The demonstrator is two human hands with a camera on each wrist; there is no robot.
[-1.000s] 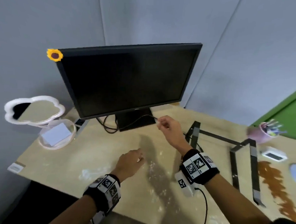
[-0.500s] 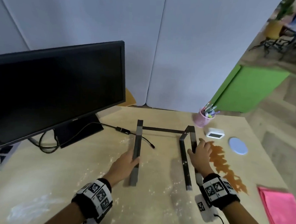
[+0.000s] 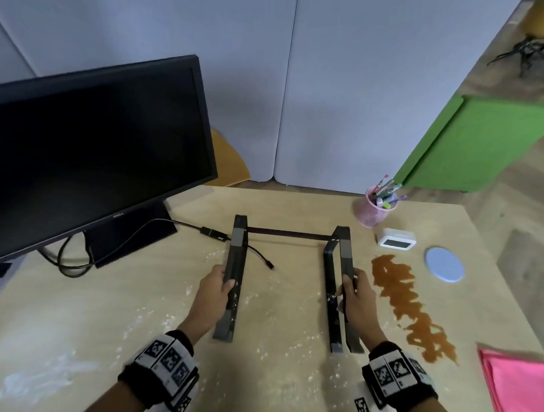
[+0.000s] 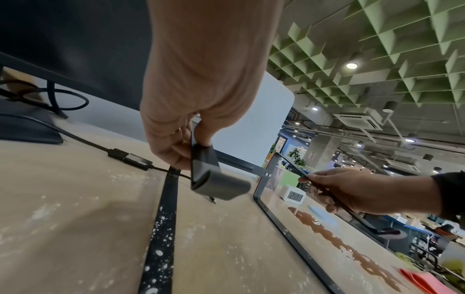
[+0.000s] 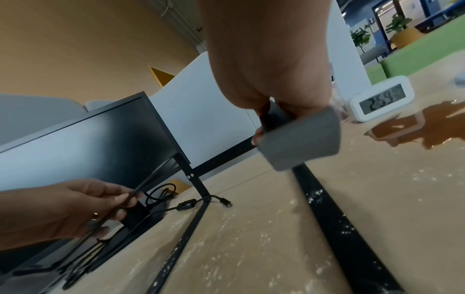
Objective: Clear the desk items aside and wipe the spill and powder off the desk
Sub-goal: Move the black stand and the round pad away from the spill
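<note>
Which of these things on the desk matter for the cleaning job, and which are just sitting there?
Part of the job:
- stand, gripped by the left hand and right hand
- brown spill
- powder
- pink cloth
- pen cup, clock, coaster, cable, to move aside

Just there:
- monitor
- green cabinet

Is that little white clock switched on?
On. The white clock shows dark digits on its display, beside the brown spill.
</note>
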